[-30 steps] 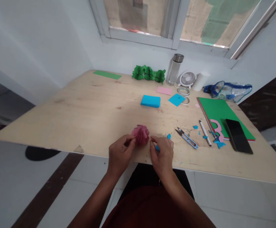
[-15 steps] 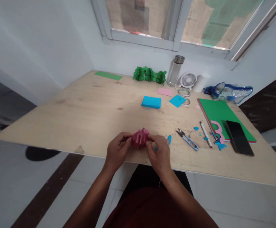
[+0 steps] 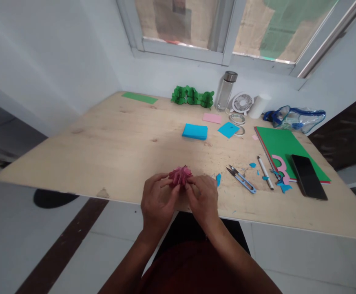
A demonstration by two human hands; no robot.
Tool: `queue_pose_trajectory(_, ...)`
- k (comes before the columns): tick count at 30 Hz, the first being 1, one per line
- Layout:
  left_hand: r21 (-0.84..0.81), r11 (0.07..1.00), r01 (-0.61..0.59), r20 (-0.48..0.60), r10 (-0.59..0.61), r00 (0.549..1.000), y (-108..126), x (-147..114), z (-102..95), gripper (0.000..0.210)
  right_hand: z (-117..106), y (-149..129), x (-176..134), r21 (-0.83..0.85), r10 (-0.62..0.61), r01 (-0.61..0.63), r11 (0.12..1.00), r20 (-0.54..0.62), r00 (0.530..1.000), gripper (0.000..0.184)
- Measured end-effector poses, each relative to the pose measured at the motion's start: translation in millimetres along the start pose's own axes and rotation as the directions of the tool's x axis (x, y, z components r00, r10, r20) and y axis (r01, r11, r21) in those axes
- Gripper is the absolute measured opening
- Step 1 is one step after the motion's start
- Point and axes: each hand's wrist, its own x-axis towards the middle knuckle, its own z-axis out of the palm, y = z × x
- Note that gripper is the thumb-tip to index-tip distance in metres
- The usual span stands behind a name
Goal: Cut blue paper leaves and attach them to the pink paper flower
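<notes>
A pink, many-layered paper flower (image 3: 180, 175) is held between my two hands near the front edge of the wooden table (image 3: 119, 155). My left hand (image 3: 158, 200) grips its left and lower side, thumb and fingers closed on the folds. From the right, my right hand (image 3: 202, 196) pinches the same flower, its thumb near the left thumb. My fingertips partly cover the flower's lower edge. Just right of my right hand lie a blue paper scrap (image 3: 218, 179) and thread snips (image 3: 241, 179) with blue handles.
Blue paper stack (image 3: 195, 131), pink slip (image 3: 211, 118), tape rolls (image 3: 237, 119) and green paper garland (image 3: 192, 96) lie behind. A glass bottle (image 3: 226, 92) and small fan (image 3: 242, 103) stand by the wall. Rightward are a white pen (image 3: 266, 173), green sheets (image 3: 284, 143) and a phone (image 3: 308, 177).
My left hand has shifted slightly right and its thumb has come in under the flower, closer to the right thumb. The flower has tilted and moved a little left.
</notes>
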Motion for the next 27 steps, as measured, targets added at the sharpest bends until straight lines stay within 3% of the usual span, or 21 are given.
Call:
queue_pose_trajectory(14,-0.009,0.996,0.092,0.009,-0.092,0.996,7.1,4.7,0.4,0.011,4.0,-0.2,0.1,-0.048,-0.038,0.038,0.998,0.012,0.999,0.014)
queue_pose_trajectory(21,-0.098,0.941,0.323,0.049,-0.320,0.946,11.7,4.4,2.0,0.018,4.6,-1.0,1.2,-0.046,-0.050,0.051,0.998,0.019,0.999,0.014)
queue_pose_trajectory(27,-0.087,0.935,0.344,0.091,-0.336,0.937,8.9,7.2,0.8,0.019,5.4,-0.4,1.1,-0.067,-0.062,0.064,0.996,0.025,0.998,0.013)
